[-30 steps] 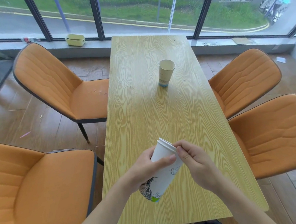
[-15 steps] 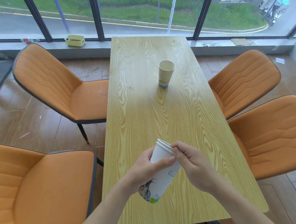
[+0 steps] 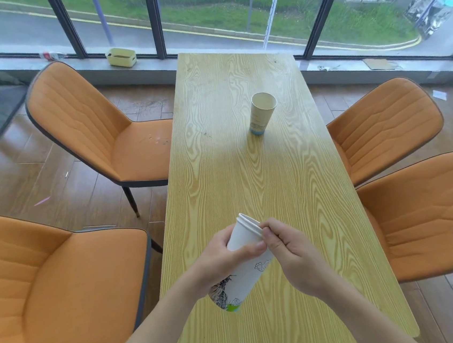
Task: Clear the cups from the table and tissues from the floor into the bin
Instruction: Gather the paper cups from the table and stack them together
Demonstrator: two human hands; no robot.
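Note:
A stack of white paper cups (image 3: 244, 275) with a printed drawing near the base is tilted above the near part of the wooden table (image 3: 248, 174). My left hand (image 3: 223, 261) grips the stack around its upper half. My right hand (image 3: 290, 254) pinches the rims at the top right of the stack. A single beige paper cup (image 3: 261, 113) with a blue base stands upright farther along the table, apart from both hands. No bin is in view.
Orange chairs flank the table: two on the left (image 3: 97, 123) (image 3: 50, 290), two on the right (image 3: 382, 124) (image 3: 431, 214). A yellow box (image 3: 121, 57) sits on the window sill. A white scrap (image 3: 439, 95) lies on the floor at far right.
The stack has stayed in both hands; my right hand has slid slightly left along the rims. The beige cup has not moved.

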